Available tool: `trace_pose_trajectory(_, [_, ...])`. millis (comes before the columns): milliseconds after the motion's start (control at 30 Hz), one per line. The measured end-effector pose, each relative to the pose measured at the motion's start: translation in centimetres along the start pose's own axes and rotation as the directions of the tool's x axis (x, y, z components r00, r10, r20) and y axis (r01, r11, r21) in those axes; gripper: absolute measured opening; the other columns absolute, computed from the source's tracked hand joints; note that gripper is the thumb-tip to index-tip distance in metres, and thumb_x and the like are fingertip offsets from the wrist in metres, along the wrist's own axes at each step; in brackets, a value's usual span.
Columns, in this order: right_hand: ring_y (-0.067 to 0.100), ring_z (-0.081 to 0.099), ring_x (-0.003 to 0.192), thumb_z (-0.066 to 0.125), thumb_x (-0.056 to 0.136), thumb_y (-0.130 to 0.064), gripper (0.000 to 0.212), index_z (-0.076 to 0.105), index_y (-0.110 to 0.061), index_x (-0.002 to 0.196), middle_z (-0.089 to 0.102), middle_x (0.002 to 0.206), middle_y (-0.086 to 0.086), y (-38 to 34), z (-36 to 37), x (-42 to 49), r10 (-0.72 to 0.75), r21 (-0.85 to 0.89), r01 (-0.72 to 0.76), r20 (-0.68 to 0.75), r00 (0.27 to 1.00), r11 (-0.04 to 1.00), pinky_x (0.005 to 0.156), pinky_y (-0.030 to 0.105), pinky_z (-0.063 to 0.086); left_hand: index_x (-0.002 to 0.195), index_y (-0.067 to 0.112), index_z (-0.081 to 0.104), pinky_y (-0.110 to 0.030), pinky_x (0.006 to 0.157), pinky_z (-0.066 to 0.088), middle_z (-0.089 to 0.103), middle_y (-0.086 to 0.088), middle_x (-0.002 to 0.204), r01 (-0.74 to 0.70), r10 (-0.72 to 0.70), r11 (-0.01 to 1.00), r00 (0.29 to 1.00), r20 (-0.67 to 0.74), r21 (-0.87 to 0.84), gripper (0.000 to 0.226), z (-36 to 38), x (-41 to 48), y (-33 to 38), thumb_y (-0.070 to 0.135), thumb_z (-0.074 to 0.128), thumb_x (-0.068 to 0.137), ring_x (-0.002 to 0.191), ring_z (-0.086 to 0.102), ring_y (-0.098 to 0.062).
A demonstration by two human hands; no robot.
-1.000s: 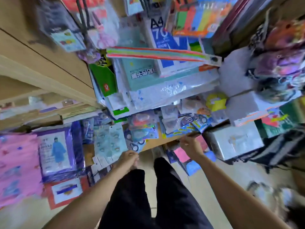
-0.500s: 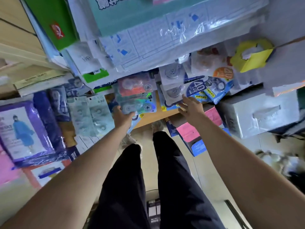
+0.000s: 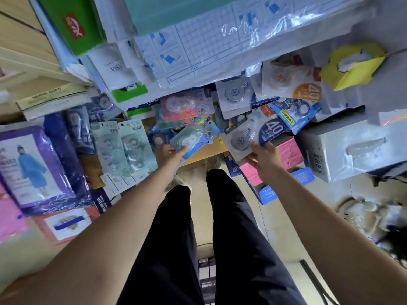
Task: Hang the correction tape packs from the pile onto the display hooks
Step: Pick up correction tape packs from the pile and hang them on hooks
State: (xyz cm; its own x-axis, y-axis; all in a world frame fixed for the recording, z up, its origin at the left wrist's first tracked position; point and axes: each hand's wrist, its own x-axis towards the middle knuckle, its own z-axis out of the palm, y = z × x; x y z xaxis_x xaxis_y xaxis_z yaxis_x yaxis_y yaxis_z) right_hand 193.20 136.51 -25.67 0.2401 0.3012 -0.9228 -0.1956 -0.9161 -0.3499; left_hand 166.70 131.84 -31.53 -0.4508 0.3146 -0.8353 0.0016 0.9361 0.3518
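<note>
A shiny blue blister pack of correction tape [image 3: 193, 137] is pinched by the left hand [image 3: 168, 156]. A white-and-blue pack marked 40 [image 3: 244, 139] is gripped by the right hand [image 3: 264, 158]. Both packs are held at the near edge of the heaped pile of tape packs [image 3: 187, 108].

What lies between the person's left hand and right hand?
In the head view: a bare strip of brown shelf board, with a shoe below it. The left hand holds a holographic pack, the right hand a grey pack.
</note>
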Motion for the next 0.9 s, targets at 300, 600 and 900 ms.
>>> trace_pose_trajectory(300, [0.022, 0.066, 0.081, 0.057, 0.098, -0.004, 0.01, 0.051, -0.004, 0.09, 0.061, 0.094, 0.014, 2.5, -0.8, -0.4, 0.058, 0.119, -0.038, -0.166, 0.984, 0.992, 0.079, 0.044, 0.06, 0.12, 0.01, 0.061, -0.03, 0.083, 0.05, 0.068, -0.008, 0.117, -0.091, 0.132, 0.985, 0.944, -0.303, 0.146, 0.05, -3.3, -1.5, -0.7, 0.02, 0.083, 0.076, 0.095, 0.068, -0.023])
trace_pose_trajectory(600, [0.027, 0.072, 0.084, 0.074, 0.086, -0.014, 0.026, 0.06, -0.003, 0.106, 0.069, 0.104, 0.014, 3.3, -0.2, 0.6, -0.073, -0.056, 0.055, -0.427, 0.901, 0.997, 0.07, 0.041, 0.063, 0.138, 0.018, 0.048, -0.05, 0.096, 0.047, 0.037, -0.012, 0.154, -0.382, 0.521, 0.443, 0.846, 0.115, 0.811, 0.08, -2.2, 0.2, 0.8, 0.034, 0.086, 0.07, 0.132, 0.044, -0.036])
trace_pose_trajectory(900, [0.019, 0.068, 0.105, 0.078, 0.082, -0.013, 0.081, 0.034, -0.02, 0.15, 0.054, 0.132, -0.002, 5.4, 0.1, -1.7, -0.111, 0.016, 0.129, -0.408, 0.906, 0.992, 0.097, 0.042, 0.055, 0.114, 0.02, 0.062, -0.042, 0.08, 0.046, 0.062, -0.007, 0.122, -0.462, 0.656, 0.471, 0.753, 0.052, 0.752, 0.059, -3.1, -0.1, -0.3, 0.032, 0.084, 0.061, 0.101, 0.06, -0.035])
